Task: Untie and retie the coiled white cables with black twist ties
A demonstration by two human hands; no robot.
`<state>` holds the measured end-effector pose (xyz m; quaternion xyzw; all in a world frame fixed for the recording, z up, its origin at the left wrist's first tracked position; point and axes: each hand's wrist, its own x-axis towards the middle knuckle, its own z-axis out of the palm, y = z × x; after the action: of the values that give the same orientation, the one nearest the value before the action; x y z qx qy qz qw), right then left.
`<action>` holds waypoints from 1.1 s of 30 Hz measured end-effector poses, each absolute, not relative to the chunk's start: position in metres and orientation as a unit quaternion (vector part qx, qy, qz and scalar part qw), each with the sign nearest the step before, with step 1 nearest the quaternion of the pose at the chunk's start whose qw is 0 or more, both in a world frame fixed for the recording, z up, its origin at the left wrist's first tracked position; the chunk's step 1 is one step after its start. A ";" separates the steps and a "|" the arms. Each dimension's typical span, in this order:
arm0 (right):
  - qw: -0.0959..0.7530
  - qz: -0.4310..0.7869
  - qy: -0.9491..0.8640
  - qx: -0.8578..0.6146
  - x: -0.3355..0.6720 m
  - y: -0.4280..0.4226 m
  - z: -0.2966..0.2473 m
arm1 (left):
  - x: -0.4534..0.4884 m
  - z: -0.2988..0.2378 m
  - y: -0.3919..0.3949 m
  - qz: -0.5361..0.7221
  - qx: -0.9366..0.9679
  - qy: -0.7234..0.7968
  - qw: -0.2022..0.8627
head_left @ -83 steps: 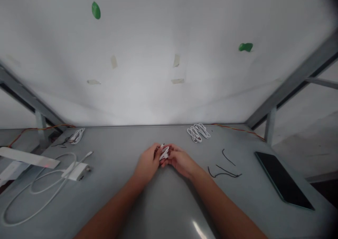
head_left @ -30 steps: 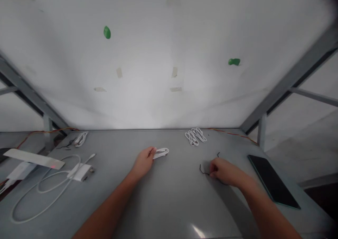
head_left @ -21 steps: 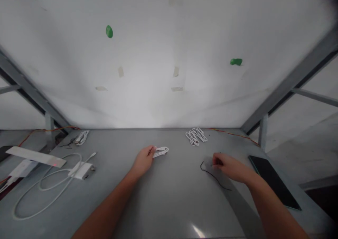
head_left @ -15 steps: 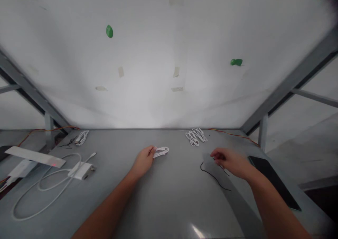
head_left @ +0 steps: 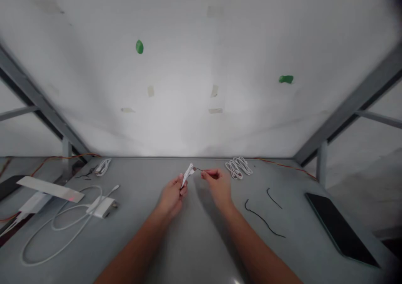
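Observation:
My left hand (head_left: 172, 194) grips a small folded bundle of white cable (head_left: 187, 175) and holds it up off the grey table (head_left: 194, 242). My right hand (head_left: 216, 184) is just to its right, fingers pinched on a thin black twist tie (head_left: 197, 169) whose tip reaches the top of the bundle. Both hands are near the middle of the table, toward the back.
A coiled white cable pile (head_left: 238, 167) lies back right. Two loose black ties (head_left: 264, 220) lie right of my arm, a dark tablet (head_left: 341, 229) beyond them. On the left are a white charger (head_left: 99, 207) with a long cable, another white bundle (head_left: 103, 166) and a flat white bar (head_left: 50, 188).
My right hand picked a black tie up from the right of the table and brought it to the bundle. My left hand lifted the bundle off the table.

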<state>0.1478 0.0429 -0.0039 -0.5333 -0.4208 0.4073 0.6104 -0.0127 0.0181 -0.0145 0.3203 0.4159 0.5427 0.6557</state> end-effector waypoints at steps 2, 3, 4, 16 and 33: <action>0.627 0.426 -0.406 -0.510 0.129 0.039 -0.015 | -0.012 -0.011 0.018 0.543 0.283 0.398 0.683; 0.627 0.437 -0.408 -0.499 0.122 0.036 -0.020 | -0.012 -0.010 0.018 0.541 0.272 0.393 0.692; 0.625 0.448 -0.412 -0.488 0.118 0.033 -0.024 | -0.011 -0.009 0.019 0.540 0.264 0.391 0.697; 0.498 0.079 -0.776 -0.380 0.132 0.010 -0.023 | -0.018 -0.020 0.022 0.479 0.442 0.514 0.557; 0.360 0.076 -0.825 -0.429 0.152 0.027 -0.027 | -0.016 -0.005 0.012 0.290 0.731 0.566 0.248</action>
<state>0.1515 0.0273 -0.0267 -0.4293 -0.8248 0.0761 0.3600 -0.0163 0.0124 -0.0046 0.7309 0.5658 0.2899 0.2480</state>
